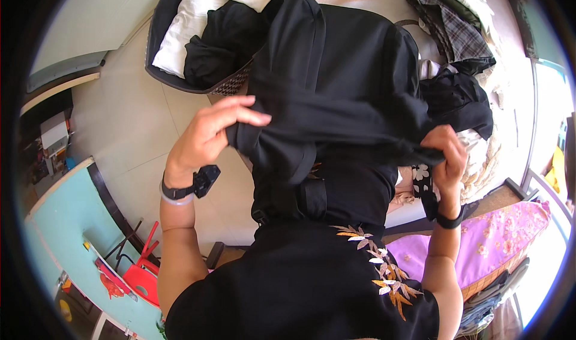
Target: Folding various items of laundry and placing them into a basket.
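Note:
A black long garment, its kind not certain, spreads in front of my body, its near part lifted and blurred. At its left end my left hand has the cloth between thumb and palm, with the fingers stretched out over it. My right hand grips the opposite edge with bent fingers. Black straps with small devices are around both wrists. The far part of the garment reaches beside an open patterned case. Folds hide the garment's underside.
White cloth and black cloth lie in the case. Right of the garment are a plaid garment, crumpled black cloth and cream lace fabric. A pink floral cloth lies near my right arm; a red chair stands lower left.

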The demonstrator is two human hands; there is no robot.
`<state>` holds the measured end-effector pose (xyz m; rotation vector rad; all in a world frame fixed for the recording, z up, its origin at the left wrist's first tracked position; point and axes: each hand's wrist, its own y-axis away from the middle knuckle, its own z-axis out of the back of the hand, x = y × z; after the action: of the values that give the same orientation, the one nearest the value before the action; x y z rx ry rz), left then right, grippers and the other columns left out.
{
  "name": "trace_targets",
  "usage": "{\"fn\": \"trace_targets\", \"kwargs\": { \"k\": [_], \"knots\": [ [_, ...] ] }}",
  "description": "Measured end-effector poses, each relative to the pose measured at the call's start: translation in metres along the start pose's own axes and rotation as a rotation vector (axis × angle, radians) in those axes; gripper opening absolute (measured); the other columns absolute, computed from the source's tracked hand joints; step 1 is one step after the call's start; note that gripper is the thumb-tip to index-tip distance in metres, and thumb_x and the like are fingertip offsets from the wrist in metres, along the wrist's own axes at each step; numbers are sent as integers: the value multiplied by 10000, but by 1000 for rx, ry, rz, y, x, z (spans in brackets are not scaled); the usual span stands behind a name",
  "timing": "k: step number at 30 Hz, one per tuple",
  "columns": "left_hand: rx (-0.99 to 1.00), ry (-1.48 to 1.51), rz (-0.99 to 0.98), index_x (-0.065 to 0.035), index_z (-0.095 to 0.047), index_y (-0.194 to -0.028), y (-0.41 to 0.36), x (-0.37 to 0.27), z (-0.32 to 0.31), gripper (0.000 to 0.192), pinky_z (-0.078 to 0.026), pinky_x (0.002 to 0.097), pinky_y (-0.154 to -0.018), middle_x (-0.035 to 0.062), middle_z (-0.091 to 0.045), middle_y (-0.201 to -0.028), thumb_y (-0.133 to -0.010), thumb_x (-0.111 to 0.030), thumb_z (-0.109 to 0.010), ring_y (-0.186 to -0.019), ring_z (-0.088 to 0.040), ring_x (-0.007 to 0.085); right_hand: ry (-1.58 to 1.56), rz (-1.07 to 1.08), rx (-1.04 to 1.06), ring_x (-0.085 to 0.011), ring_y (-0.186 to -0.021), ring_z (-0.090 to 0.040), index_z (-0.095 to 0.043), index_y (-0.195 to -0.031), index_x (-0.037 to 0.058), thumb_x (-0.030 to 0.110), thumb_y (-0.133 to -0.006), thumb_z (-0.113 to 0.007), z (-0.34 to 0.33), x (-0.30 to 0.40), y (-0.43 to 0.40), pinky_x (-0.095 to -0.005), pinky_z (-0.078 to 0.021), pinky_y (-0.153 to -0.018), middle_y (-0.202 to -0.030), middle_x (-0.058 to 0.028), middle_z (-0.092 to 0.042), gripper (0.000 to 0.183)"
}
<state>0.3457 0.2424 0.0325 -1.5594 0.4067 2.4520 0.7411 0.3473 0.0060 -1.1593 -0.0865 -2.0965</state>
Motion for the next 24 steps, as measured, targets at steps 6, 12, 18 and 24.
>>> {"fn": "trace_targets", "kwargs": {
  "k": [6,12,18,24],
  "knots": [
    [210,121,272,5,-636,-960,16,7,-3,358,-462,328,-872,125,-678,-938,-686,132,-443,-1000,-616,271,-145,-226,216,-298,-641,-572,-575,-749,-38,-63,-568,-428,-3,5,21,-321,-469,-626,-709,-143,-575,235],
    [38,537,192,40,-590,-1007,-51,85,8,348,-448,227,-844,48,-624,-984,-699,30,-428,-920,-584,119,-123,-614,5,-64,-630,-442,-586,-875,-21,-18,-761,-397,-8,-59,-15,-221,-360,-573,-695,12,-508,220],
    [-374,1126,673,12,-542,-1191,-98,134,-22,435,-472,305,-909,91,-614,-1158,-947,-347,-516,-1021,-600,177,-123,-686,-23,-80,-805,-478,-536,-1182,17,167,-902,-576,-42,-158,-53,-217,-387,-749,-848,2,-530,320],
    [-387,749,511,38,-519,-1211,-83,121,-39,444,-457,285,-902,103,-598,-1161,-905,-272,-606,-1031,-577,164,-162,-593,-123,-94,-794,-514,-541,-1196,31,126,-848,-625,-61,-158,-32,-228,-418,-731,-872,-37,-584,371]
  ]
}}
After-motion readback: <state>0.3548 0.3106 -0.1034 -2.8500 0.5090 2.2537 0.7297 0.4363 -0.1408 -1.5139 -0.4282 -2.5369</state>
